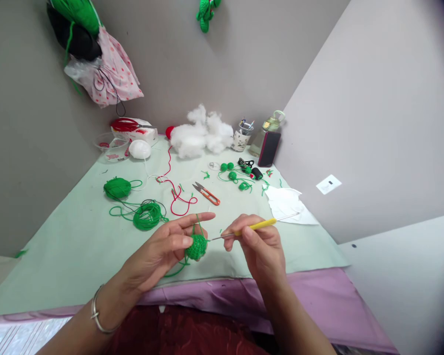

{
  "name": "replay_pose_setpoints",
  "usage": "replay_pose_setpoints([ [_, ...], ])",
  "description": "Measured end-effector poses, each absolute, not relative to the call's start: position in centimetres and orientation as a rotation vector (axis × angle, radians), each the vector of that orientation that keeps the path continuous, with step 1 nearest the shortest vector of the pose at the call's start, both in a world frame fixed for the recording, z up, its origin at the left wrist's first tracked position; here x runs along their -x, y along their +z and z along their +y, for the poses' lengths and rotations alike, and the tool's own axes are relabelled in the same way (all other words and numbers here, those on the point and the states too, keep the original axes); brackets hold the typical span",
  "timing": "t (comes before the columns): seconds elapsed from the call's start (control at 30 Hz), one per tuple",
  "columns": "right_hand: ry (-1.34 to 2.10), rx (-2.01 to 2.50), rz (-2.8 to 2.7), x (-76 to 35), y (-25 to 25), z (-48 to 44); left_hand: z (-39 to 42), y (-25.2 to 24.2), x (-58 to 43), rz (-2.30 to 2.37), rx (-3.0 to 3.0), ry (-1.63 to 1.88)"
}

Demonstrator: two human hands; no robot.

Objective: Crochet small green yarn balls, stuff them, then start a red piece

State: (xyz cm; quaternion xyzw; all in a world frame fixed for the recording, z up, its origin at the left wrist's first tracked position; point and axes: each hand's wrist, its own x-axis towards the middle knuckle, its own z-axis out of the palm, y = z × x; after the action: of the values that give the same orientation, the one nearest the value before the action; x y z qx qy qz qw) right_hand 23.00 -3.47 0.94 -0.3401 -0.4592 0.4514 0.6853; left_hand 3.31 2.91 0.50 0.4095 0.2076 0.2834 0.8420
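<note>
Between the thumb and fingers of my left hand (166, 246) is a small round green crochet piece (197, 247). Green yarn runs from it up over the outstretched index finger, and another strand trails below onto the table. My right hand (261, 244) grips a crochet hook (257, 226) by its yellow handle. The hook's metal shaft points left, its tip at the right edge of the green piece, by a loop of yarn. Whether the tip sits inside the loop is too small to tell.
Orange thread snips (206, 194) lie beyond my hands. Green yarn coils (147, 216), a green yarn ball (117, 188) and red yarn (183, 201) are left of them. White stuffing (202, 135) is at the back. Small green balls (232, 175), a phone (269, 149) and white paper (288, 204) lie right.
</note>
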Motion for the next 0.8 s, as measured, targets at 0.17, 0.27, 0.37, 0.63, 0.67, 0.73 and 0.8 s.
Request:
replay_pose_setpoints([
  [0.17, 1.058, 0.785, -0.97, -22.5, 0.6, -3.3, 2.5, 0.2, -3.9, 0.483, -0.983, 0.696],
  [0.27, 0.89, 0.802, -1.086, -21.7, 0.1, -3.4, 2.1, -0.2, -4.1, 0.548, -1.098, 0.794],
  [0.37, 0.638, 0.89, -1.257, -21.1, -0.1, -3.6, 1.8, -0.4, -4.3, 0.622, -1.15, 0.853],
  [0.63, 0.787, 0.79, -1.151, -21.2, -0.6, -3.2, 1.5, 0.5, -4.2, 0.69, -1.229, 0.841],
  [0.67, 0.82, 0.78, -1.125, -21.2, -0.6, -3.1, 1.4, 0.6, -4.2, 0.694, -1.257, 0.835],
  [0.73, 0.86, 0.772, -1.086, -21.3, -0.6, -3.0, 1.3, 0.7, -4.1, 0.706, -1.304, 0.834],
  [0.8, 0.892, 0.759, -1.082, -21.5, -0.5, -2.9, 1.3, 0.7, -3.9, 0.725, -1.342, 0.846],
])
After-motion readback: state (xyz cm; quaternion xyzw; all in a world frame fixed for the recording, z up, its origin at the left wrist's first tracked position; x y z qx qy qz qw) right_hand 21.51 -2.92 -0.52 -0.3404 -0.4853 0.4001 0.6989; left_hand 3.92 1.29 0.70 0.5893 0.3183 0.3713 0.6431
